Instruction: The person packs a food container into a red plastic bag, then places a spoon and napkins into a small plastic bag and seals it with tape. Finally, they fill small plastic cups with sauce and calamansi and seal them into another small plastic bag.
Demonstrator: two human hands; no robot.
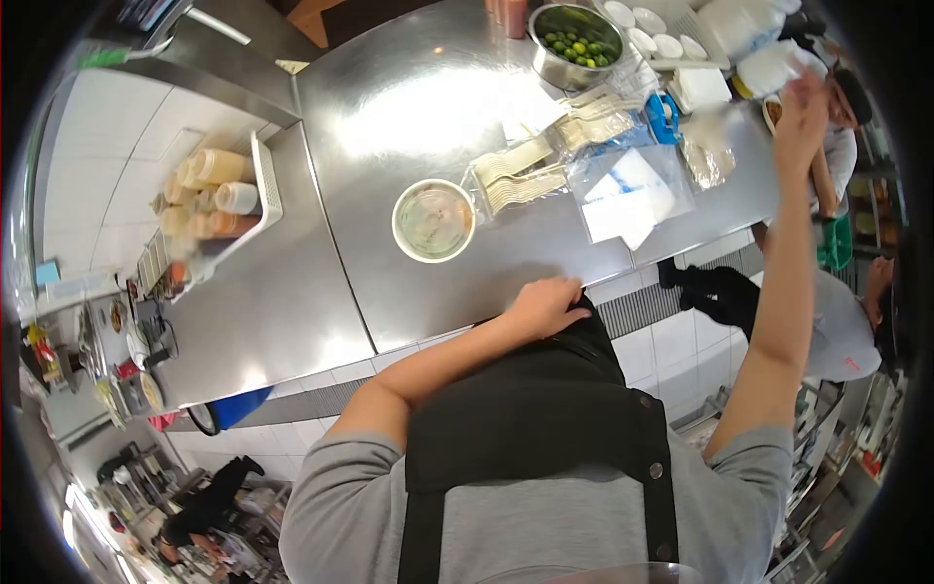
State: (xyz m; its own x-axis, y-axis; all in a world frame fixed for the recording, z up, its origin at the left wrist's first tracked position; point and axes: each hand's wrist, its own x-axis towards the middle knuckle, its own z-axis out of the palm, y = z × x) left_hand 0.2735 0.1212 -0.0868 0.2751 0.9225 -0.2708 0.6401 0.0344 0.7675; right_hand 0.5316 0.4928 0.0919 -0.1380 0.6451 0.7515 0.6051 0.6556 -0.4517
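Note:
My left hand [547,306] rests at the front edge of the steel counter, near my apron, with its fingers bent and what they hold, if anything, hidden. Up at the right, my right hand [804,109] is raised at the end of my stretched arm and smeared by motion. It is close to a white jug with a yellow part [769,70]. A round lidded bowl [434,221] stands on the counter. Beyond my left hand lie wrapped pale cutlery [520,175] and white papers [630,200] on clear plastic.
A steel bowl of green limes [579,47] stands at the back beside white cups [654,31]. A blue tape dispenser [663,118] is by the cutlery. Squeeze bottles [209,195] fill a white basket [266,182] at left. Other people are at the right and lower left.

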